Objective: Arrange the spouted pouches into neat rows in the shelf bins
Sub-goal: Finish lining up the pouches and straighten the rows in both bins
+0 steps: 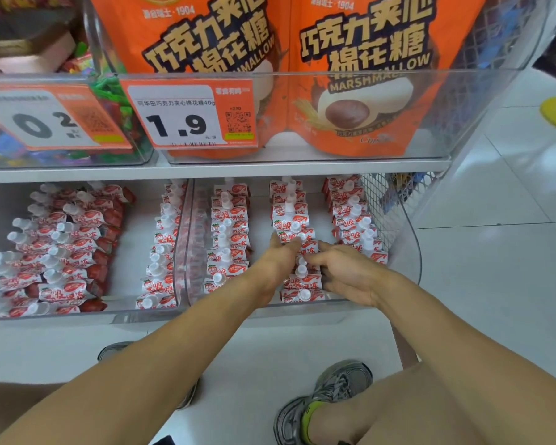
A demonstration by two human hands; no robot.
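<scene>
Two bare forearms reach up from the bottom of the frame, above a grey sneaker (326, 399) with a yellow-green sock at lower centre-right on the white floor (495, 268). Both hands meet in the right-hand clear bin (411, 252) on the lower shelf, at the middle row of pouches (294, 220). At frame centre, the left hand (278, 255) has its fingers curled against the left side of that row, the thumb lying over a pouch near its white cap. Just right of it, the right hand (350, 271) is loosely curved, palm turned toward the row, with fingertips touching the pouches beside a cap; whether either hand truly grips a pouch cannot be told.

That bin holds three rows of red-and-white spouted pouches running from front to back: one row (228, 239) left of the hands, the middle one, and one row (357, 220) along the wire mesh side at right. Left of frame, a second bin (77, 316) holds a looser, slanted heap of pouches (61, 252) and a single row (164, 245) against its right wall.

On the upper shelf, orange marshmallow bags (270, 59) stand behind a price tag (190, 114) reading 1.9.
</scene>
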